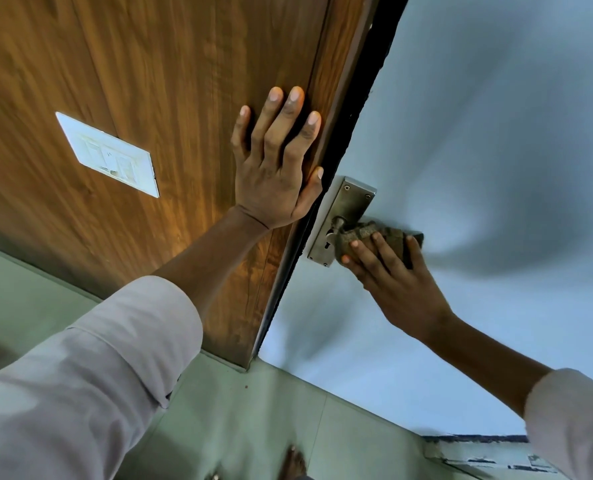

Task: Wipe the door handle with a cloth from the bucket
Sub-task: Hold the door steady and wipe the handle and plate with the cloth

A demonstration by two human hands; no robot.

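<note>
The door handle [338, 225] sits on a metal plate [343, 220] at the near edge of the pale blue door [478, 133]. The plate's long axis runs from about one o'clock down to seven o'clock, and the lever points toward three o'clock, mostly hidden under a brown cloth [374, 237]. The right hand [392, 282] closes its fingers over the cloth and presses it around the lever. The left hand [277, 161] lies flat and open, fingers spread toward twelve o'clock, on the wooden panel [149, 81] beside the frame, gripping nothing. A white switch plate [110, 154] sits at nine o'clock from it.
</note>
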